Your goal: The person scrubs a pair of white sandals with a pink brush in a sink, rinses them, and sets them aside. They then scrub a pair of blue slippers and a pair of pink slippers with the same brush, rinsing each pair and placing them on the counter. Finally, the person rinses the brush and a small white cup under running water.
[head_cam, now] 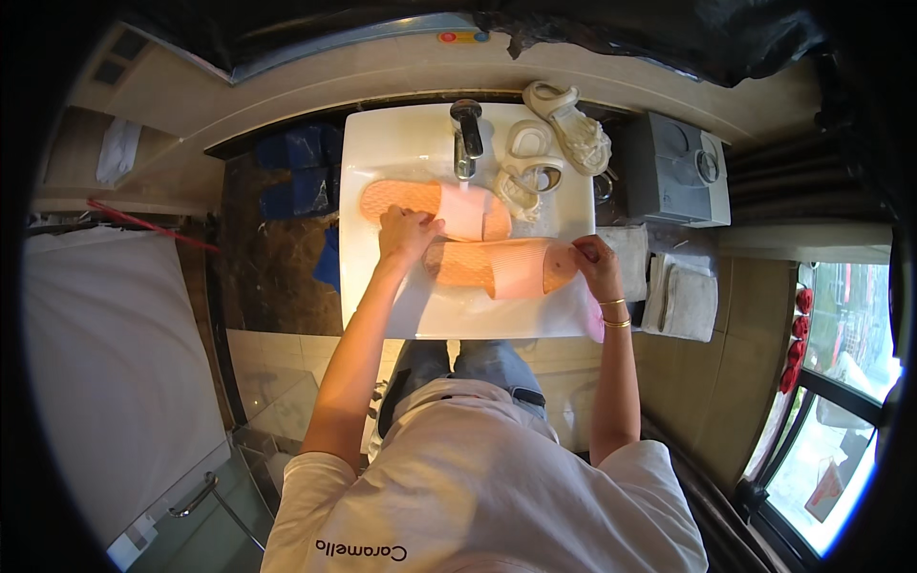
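Two pink-orange slide slippers with ribbed straps are in a white washbasin (458, 319). My left hand (407, 230) is at the near edge of the far slipper (462, 211), its fingers curled over the insole. My right hand (599, 263) pinches the right-hand end of the near slipper (519, 268), with thin gold bangles on the wrist. Directly behind the far slipper stands a chrome tap (466, 136). On the basin's right side sit two cream strappy sandals, one sandal (531, 168) closer to me and the other sandal (573, 129) at the back corner.
Dark blue items (297, 172) lie on the dark stone counter (286, 251) left of the basin. At right are a grey box (670, 172) and folded pale towels (680, 297). A pink cloth-like item (595, 319) hangs by the basin's right front edge. A window (838, 401) is far right.
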{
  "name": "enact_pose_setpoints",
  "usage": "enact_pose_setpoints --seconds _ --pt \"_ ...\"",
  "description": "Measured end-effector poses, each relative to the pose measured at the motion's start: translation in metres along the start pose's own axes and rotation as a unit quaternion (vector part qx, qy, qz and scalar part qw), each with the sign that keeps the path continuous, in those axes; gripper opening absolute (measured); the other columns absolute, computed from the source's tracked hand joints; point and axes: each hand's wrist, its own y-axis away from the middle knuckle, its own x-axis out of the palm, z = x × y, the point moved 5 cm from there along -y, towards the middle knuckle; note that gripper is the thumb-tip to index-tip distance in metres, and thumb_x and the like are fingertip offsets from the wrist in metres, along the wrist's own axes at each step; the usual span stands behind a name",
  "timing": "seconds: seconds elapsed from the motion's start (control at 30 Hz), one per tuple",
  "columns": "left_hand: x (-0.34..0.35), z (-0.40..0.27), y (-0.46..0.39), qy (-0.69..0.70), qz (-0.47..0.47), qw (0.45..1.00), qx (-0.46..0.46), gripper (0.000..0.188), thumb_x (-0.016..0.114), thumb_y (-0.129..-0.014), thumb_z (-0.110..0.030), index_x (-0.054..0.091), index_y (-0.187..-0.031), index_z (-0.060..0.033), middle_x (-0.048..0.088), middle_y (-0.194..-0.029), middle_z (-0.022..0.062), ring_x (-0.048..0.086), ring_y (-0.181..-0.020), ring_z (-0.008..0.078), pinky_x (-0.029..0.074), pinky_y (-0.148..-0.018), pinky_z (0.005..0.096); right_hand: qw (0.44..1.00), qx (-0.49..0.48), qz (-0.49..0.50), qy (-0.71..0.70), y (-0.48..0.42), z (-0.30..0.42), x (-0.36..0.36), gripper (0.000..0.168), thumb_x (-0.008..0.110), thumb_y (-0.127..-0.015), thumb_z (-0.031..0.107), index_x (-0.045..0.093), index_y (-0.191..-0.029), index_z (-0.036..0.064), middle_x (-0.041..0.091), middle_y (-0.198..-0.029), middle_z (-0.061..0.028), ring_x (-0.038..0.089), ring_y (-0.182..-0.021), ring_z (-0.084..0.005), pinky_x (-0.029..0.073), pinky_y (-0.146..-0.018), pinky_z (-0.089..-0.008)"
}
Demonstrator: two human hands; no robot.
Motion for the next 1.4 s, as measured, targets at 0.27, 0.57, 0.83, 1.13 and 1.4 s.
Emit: enact_pose_setpoints --seconds 0.27,0.57,0.83,1.13,1.4 --pt "0.064 0.007 -0.041 0.418 0.081 0.904 -0.034 0.036 0.059 -0.076 -0.021 0.049 -0.1 0.0029 0.057 -0.093 0.0145 0.055 -0.082 0.0213 0.044 -0.072 0.0302 0.999 -0.035 0.017 -0.017 0.003 0.012 -0.002 0.013 0.061 -0.073 0.009 0.056 -0.083 0.001 0.058 -0.066 -0.0046 0.052 -0.06 -0.008 0.043 -0.056 -0.0218" --pt "0.078 -0.008 -0.02 0.607 0.077 0.79 -0.041 0.035 0.056 -0.079 -0.013 0.045 -0.11 -0.0015 0.055 -0.097 0.0033 0.052 -0.087 0.0106 0.043 -0.075 0.0245 0.999 -0.049 -0.016 0.006 0.02 0.031 -0.057 0.011 0.059 -0.074 0.006 0.055 -0.082 0.0 0.055 -0.064 -0.0016 0.043 -0.057 -0.0041 0.038 -0.052 -0.0186" --pt "0.092 -0.002 -0.046 0.348 0.066 0.934 -0.056 0.027 0.056 -0.079 -0.015 0.05 -0.1 0.0004 0.06 -0.083 0.0081 0.055 -0.072 0.0127 0.045 -0.064 0.0261 0.999 -0.025 -0.019 -0.044 0.015 0.012 -0.054 0.012 0.059 -0.075 0.006 0.055 -0.083 -0.002 0.052 -0.064 0.0003 0.041 -0.057 -0.0035 0.036 -0.051 -0.018" --pt "0.04 -0.025 -0.01 0.412 0.023 0.91 -0.027 0.03 0.055 -0.08 -0.02 0.05 -0.098 0.0029 0.06 -0.082 0.0114 0.057 -0.072 0.0161 0.045 -0.063 0.0278 0.995 -0.008 0.014 -0.096 0.015 0.022 -0.086 0.012 0.056 -0.076 0.001 0.055 -0.087 -0.001 0.058 -0.075 -0.0014 0.048 -0.067 -0.0043 0.04 -0.061 -0.0173" --pt "-0.014 -0.047 0.014 0.392 0.022 0.919 0.038 0.031 0.055 -0.079 -0.018 0.046 -0.1 0.003 0.059 -0.088 0.0147 0.059 -0.078 0.0232 0.046 -0.066 0.0322 0.98 0.048 0.034 -0.188 -0.012 -0.02 -0.079 0.015 0.058 -0.078 0.009 0.056 -0.09 0.0 0.056 -0.077 -0.0012 0.048 -0.068 -0.0049 0.04 -0.061 -0.0171"
